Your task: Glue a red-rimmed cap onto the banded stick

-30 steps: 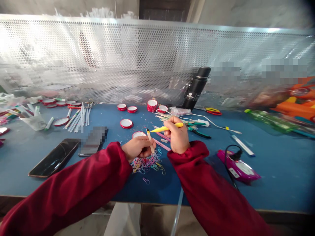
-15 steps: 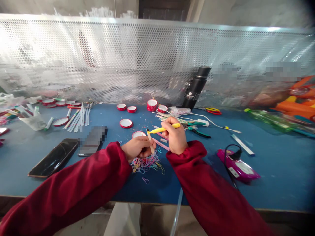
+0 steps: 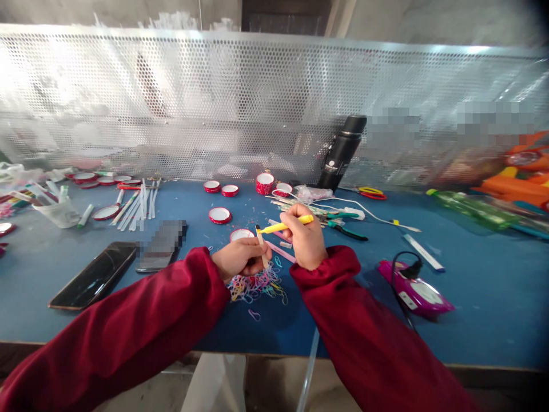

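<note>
Between the fingers of my left hand (image 3: 243,255) stands a pale flat stick (image 3: 261,240) with a dark top end. My right hand (image 3: 305,237) is closed around a yellow marker pen (image 3: 286,224), held like a writing tool. The pen's tip points left and meets the stick just below its dark end; whether it presses on it I cannot tell. Under my left hand lies a heap of small coloured loops (image 3: 257,286), partly hidden by the fingers. A red-rimmed round lid (image 3: 241,234) sits just behind that hand. Pink strips (image 3: 281,252) lie between both hands.
Two phones (image 3: 95,274) lie left. A cup of sticks (image 3: 60,213) and glue sticks (image 3: 132,209) stand or lie beyond them. Green-handled pliers (image 3: 348,231), a black flask (image 3: 343,154) and scissors (image 3: 371,193) are behind my right hand. A purple device (image 3: 418,292) with a cord sits right.
Both hands keep nearly the same place. The yellow marker pen has shifted very slightly against the stick; the rest of the table looks the same.
</note>
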The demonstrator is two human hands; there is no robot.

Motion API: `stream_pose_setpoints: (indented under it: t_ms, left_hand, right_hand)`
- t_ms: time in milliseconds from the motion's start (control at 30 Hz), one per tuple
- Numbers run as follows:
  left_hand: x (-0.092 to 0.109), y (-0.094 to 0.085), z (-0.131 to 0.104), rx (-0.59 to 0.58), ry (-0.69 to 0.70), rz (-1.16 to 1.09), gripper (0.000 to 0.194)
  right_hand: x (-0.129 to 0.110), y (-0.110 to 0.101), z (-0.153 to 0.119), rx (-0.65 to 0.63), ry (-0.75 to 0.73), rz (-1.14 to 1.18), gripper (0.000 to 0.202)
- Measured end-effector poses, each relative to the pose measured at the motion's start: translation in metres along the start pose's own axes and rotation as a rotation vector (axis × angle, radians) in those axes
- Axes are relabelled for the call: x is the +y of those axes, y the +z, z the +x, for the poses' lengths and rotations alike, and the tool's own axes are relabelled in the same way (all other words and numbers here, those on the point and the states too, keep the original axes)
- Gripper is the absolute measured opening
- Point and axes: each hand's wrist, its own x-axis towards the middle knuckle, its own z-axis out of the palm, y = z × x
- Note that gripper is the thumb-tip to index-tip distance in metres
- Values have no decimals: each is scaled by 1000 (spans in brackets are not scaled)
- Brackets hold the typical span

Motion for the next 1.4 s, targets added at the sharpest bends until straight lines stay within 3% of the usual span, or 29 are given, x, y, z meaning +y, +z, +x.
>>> stream_pose_setpoints:
  t_ms: [467, 1033, 1400]
  left_hand:
    - [0, 0, 0, 4, 19, -9, 19]
    - [0, 0, 0, -2, 6, -1, 20]
    - [-2, -2, 1, 2, 24, -27, 19]
  right_hand:
    - [-6, -3, 1, 26, -63, -84, 25]
    - [0, -2, 1, -2, -35, -13, 26]
    - [-4, -3, 2, 46, -46, -32, 25]
